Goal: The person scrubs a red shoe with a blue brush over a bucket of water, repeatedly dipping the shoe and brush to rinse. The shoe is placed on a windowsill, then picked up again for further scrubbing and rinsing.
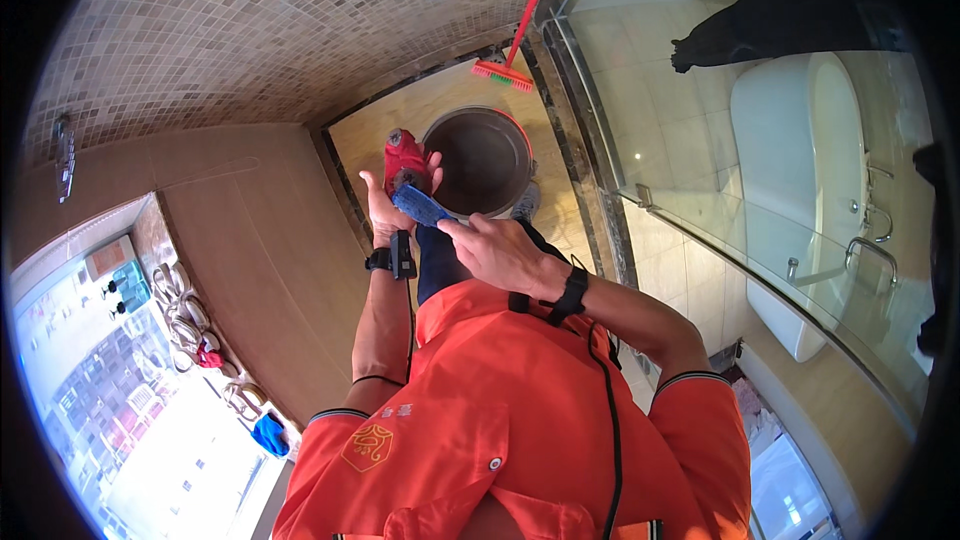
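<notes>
Red shoe-like item (403,153), soft-looking fabric with rough grey patches at both ends, elongated, cupped in left grip (385,204), fingers curled round it, near round smooth grey bucket (482,155), right grip (493,254) clamped on blue brush (421,206) at its near end, contact unclear, small-tiled mosaic wall (190,60) beyond.

The orange shirt (560,410) bears a gold crest (367,447) and dark-trimmed sleeves (702,430).

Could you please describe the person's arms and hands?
The left hand and right hand are gloveless. Short orange-red fabric sleeves have dark-and-white trim. The left wrist wears a black strap, black box-shaped device and thin black cable; the right, a black wristband.
</notes>
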Motion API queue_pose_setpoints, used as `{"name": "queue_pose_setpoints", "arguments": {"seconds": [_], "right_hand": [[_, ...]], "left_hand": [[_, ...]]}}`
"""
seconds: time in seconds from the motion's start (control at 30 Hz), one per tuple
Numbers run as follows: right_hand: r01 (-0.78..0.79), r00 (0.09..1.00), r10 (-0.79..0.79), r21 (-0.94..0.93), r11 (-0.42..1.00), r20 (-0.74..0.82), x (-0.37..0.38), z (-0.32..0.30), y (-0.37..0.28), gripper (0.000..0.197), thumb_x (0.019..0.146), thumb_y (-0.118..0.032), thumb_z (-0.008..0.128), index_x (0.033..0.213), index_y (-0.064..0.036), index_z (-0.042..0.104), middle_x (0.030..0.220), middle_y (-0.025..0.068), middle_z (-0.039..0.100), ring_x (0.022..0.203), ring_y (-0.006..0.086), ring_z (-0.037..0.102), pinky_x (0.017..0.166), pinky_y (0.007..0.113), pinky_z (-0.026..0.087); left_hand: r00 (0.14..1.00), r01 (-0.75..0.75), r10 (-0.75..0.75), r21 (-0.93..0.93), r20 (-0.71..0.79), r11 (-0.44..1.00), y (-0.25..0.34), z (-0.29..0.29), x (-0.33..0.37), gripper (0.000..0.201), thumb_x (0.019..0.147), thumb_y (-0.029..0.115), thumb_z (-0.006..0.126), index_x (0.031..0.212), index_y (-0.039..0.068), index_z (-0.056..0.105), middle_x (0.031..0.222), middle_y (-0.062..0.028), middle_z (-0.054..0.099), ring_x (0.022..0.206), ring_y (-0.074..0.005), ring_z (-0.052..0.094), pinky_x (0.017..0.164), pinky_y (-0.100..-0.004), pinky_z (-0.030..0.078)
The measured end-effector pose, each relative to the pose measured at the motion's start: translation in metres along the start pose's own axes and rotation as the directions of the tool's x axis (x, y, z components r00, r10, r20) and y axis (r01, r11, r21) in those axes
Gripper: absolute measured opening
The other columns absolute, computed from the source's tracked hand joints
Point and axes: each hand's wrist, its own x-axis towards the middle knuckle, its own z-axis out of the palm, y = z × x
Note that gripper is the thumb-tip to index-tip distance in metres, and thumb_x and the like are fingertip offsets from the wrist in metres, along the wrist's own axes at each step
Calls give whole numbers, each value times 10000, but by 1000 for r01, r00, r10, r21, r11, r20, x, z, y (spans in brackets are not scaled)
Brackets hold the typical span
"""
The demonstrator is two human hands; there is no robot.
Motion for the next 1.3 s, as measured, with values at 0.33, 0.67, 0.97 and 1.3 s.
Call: {"name": "queue_pose_setpoints", "arguments": {"seconds": [0.33, 0.67, 0.97, 1.3], "right_hand": [[-11, 998, 10, -16, 1000, -61, 16, 23, 8, 374, 900, -123, 702, 1265, -57, 652, 762, 153, 609, 622, 313, 682, 548, 413, 565], [-63, 991, 58, -39, 997, -125, 22, 21, 22, 360, 907, -124, 684, 1255, -44, 646, 794, 177, 633, 644, 330, 686, 563, 410, 578], [5, 998, -6, -20, 1000, -59, 5, 5, 5, 402, 905, -118, 692, 1297, -49, 638, 778, 164, 611, 624, 318, 671, 546, 411, 568], [-21, 994, 16, -49, 999, -112, 17, 14, 14, 352, 918, -135, 686, 1261, -66, 652, 764, 145, 604, 615, 312, 671, 535, 404, 566]], "left_hand": [[998, -31, 30, 14, 59, 999, 0, -2, 1, 1054, 940, 844, 183, 1575, 21, 353, 1541, -205, 489, 1413, -493, 448, 1116, -635, 423], [992, 14, -32, 146, 122, 989, -21, 9, -7, 819, 1060, 661, 228, 1609, 58, 306, 1595, -175, 438, 1419, -498, 439, 1119, -642, 421], [975, 145, -142, -4, 173, 989, -10, 16, -10, 848, 1059, 662, 223, 1616, 23, 255, 1576, -305, 397, 1436, -514, 410, 1107, -600, 459], [984, 67, -86, 126, 154, 990, -9, 17, -7, 1017, 956, 826, 201, 1625, 63, 259, 1596, -279, 384, 1440, -543, 374, 1068, -577, 499]]}}
